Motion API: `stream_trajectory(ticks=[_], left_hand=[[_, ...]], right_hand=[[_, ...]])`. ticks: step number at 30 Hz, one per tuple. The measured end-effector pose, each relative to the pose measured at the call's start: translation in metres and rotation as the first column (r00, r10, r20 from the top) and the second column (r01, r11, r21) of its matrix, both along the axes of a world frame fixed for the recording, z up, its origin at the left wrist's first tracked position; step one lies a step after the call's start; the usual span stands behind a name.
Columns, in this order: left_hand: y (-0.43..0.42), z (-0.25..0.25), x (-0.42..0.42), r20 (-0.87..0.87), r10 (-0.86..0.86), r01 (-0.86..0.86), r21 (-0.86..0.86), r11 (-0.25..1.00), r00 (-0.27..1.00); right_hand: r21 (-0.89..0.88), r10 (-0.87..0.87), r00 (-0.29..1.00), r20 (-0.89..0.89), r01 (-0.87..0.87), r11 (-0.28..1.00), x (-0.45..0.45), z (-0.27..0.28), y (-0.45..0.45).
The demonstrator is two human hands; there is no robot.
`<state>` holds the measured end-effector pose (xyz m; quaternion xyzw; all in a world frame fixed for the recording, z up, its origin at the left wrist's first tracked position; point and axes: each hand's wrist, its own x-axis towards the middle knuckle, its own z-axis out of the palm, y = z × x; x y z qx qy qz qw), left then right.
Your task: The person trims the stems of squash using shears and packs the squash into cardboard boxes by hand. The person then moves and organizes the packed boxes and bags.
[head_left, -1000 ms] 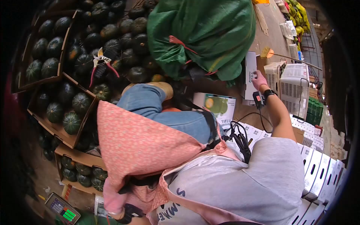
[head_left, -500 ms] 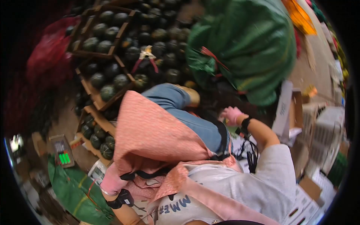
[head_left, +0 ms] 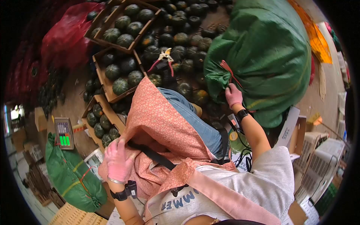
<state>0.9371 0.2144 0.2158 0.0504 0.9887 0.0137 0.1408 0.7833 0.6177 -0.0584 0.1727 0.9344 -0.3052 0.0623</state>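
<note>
My right hand (head_left: 234, 95), in a pink glove, reaches forward with its fingers closed at the gathered neck of a big green woven sack (head_left: 262, 56). A red tie (head_left: 227, 68) circles that neck just above the fingers. My left hand (head_left: 118, 159), also pink-gloved, rests against the patterned pink apron (head_left: 161, 116), fingers stretched out and thumb apart. Pruning shears (head_left: 165, 58) with red handles lie, jaws spread, on the dark green pumpkins (head_left: 180, 52) ahead of my knees.
Cardboard boxes of pumpkins (head_left: 112, 84) stand at the left, by a red mesh sack (head_left: 65, 35). A scale display (head_left: 63, 133) glows above a smaller green sack (head_left: 75, 176). Cables (head_left: 244, 159) lie by my right hip; white crates (head_left: 318, 165) stand at the right.
My right hand has moved forward from near my hip to the big sack's neck. My left hand has risen slightly along the apron, its fingers now showing. The view has shifted.
</note>
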Motion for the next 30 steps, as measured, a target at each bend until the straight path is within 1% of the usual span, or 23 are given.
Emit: stream_trajectory(ticks=[1,2,3,4,5,8,9,10,13,14,15,18,19,20,21,22,23,24,25,26,27,29,30], left_hand=[[0.004,0.005,-0.005,-0.001,-0.042,0.042,0.027,0.999,0.999],[0.006,0.006,-0.01,-0.037,-0.04,0.048,0.235,0.971,0.998],[0.022,0.029,-0.028,0.017,-0.056,0.046,0.368,0.929,0.998],[0.035,0.032,-0.037,-0.017,-0.079,0.076,0.509,0.857,0.997],[0.045,0.031,-0.046,-0.056,-0.096,0.11,0.64,0.76,0.994],[0.072,0.0,-0.081,-0.172,-0.22,0.275,0.718,0.64,0.96],[0.09,-0.013,-0.096,-0.219,-0.212,0.305,0.7,0.645,0.952],[0.108,-0.025,-0.113,-0.277,-0.197,0.336,0.67,0.662,0.941],[0.182,-0.057,-0.161,-0.48,-0.048,0.309,0.48,0.822,0.876],[0.204,-0.064,-0.176,-0.505,-0.01,0.281,0.465,0.84,0.863],[0.224,-0.071,-0.189,-0.496,0.022,0.267,0.504,0.821,0.868],[0.255,-0.079,-0.226,-0.301,-0.002,0.247,0.78,0.575,0.954],[0.271,-0.107,-0.241,-0.287,-0.045,0.262,0.783,0.563,0.957],[0.282,-0.135,-0.25,-0.268,-0.096,0.275,0.789,0.55,0.959],[0.282,-0.149,-0.25,-0.249,-0.153,0.292,0.795,0.531,0.956],[0.275,-0.136,-0.244,-0.217,0.004,0.189,0.858,0.477,0.976],[0.269,-0.117,-0.242,-0.178,0.15,0.104,0.91,0.402,0.972],[0.264,-0.109,-0.246,-0.217,0.197,0.156,0.946,0.284,0.956],[0.262,-0.102,-0.251,-0.253,0.24,0.217,0.962,0.166,0.937],[0.255,-0.087,-0.252,-0.171,0.282,0.132,0.98,0.151,0.944],[0.257,-0.096,-0.255,-0.087,0.288,0.175,0.939,-0.297,0.954],[0.237,-0.091,-0.257,0.096,0.015,-0.064,0.761,-0.646,0.995],[0.232,-0.087,-0.254,0.136,0.022,-0.081,0.708,-0.702,0.991]], right_hand=[[0.028,-0.025,1.0,0.014,0.025,0.999,-0.008,-0.006,0.002],[0.054,-0.006,1.0,0.028,0.004,0.999,-0.019,-0.032,0.012],[-0.162,-0.164,0.926,0.339,0.229,0.96,-0.032,-0.02,0.009],[-0.23,-0.222,0.851,0.476,0.363,0.903,-0.045,-0.024,0.01],[-0.263,-0.261,0.834,0.486,0.424,0.866,-0.053,-0.03,0.016],[-0.277,-0.346,0.854,0.388,0.466,0.84,-0.078,-0.045,0.027],[-0.241,-0.358,0.907,0.221,0.407,0.881,-0.078,-0.04,0.023],[-0.222,-0.269,0.962,-0.04,0.254,0.942,-0.08,-0.041,0.025],[0.005,-0.051,0.994,-0.093,0.052,0.999,-0.077,0.015,0.01],[0.56,0.333,0.942,0.031,-0.293,0.775,-0.09,-0.062,0.054],[0.931,0.549,0.818,0.173,-0.318,0.179,-0.101,-0.139,0.098],[0.568,0.677,0.736,0.007,-0.56,0.603,-0.064,-0.001,0.079],[0.42,0.658,0.733,-0.171,-0.55,0.722,-0.063,0.02,0.074],[0.254,0.614,0.712,-0.341,-0.559,0.789,-0.061,0.042,0.07],[0.311,0.636,0.684,-0.357,-0.555,0.772,-0.063,0.063,0.067],[0.365,0.649,0.66,-0.378,-0.539,0.76,-0.067,0.078,0.063],[0.416,0.656,0.639,-0.402,-0.511,0.752,-0.069,0.081,0.06],[0.544,0.66,0.632,-0.405,-0.413,0.73,-0.08,0.066,0.068],[0.596,0.627,0.695,-0.353,-0.349,0.723,-0.095,0.052,0.077],[0.598,0.576,0.772,-0.268,-0.335,0.728,-0.107,0.044,0.082],[0.577,0.523,0.831,-0.19,-0.337,0.744,-0.12,0.04,0.086],[0.51,0.478,0.867,-0.14,-0.35,0.786,-0.139,0.045,0.106],[0.477,0.472,0.871,-0.137,-0.36,0.802,-0.148,0.053,0.114]])
